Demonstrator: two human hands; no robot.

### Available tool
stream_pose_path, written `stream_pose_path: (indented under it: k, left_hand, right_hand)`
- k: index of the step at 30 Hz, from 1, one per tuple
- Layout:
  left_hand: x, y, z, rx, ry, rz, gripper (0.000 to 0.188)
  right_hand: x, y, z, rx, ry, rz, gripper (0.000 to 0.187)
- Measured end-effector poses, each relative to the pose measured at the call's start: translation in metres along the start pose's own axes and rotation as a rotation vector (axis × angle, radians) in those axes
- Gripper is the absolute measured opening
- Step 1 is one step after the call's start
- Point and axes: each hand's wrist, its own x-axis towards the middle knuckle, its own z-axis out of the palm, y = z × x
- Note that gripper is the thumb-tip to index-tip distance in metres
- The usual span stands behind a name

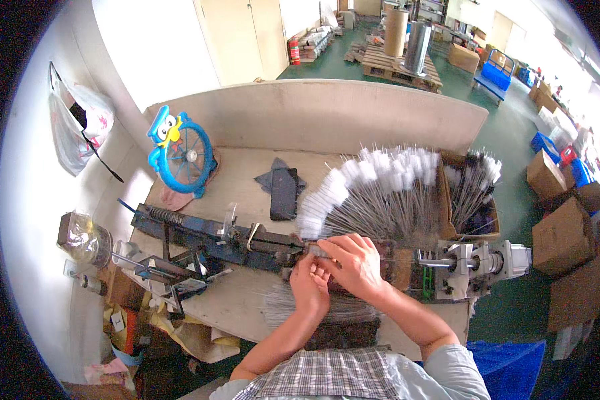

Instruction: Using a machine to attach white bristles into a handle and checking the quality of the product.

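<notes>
At the middle of a long dark bench machine (260, 239), both of my hands work close together. My left hand (310, 288) has its fingers curled up under the machine's end, pinching something too small to make out. Over it bends my right hand (355, 265), its fingers closed near a small grey metal part; what they grip is hidden. A thin wire runs from the right hand toward a metal spindle unit (477, 263) on the right. Behind the hands fans a big heap of wire brushes (373, 183) with white bristle tips. Bare wires (347, 310) lie below my forearms.
A cardboard box (445, 200) holds black-and-white brushes (475, 177). A black phone (284, 193) lies on a dark cloth. A blue cartoon-shaped fan (185, 157) stands at the back left. A raised board (313, 113) edges the table. Cartons (563, 233) are stacked at right.
</notes>
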Motion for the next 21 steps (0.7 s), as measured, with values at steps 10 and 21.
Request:
stream_pose_path:
  k: [10,21]
  left_hand:
    - [-0.006,0.001,0.014,0.11,-0.02,0.084,0.01]
    - [-0.012,0.011,0.016,0.032,-0.032,-0.054,0.046]
  right_hand:
    - [0.0,0.006,-0.01,-0.048,-0.025,-0.058,0.024]
    - [-0.019,0.016,-0.027,-0.174,-0.185,0.032,0.011]
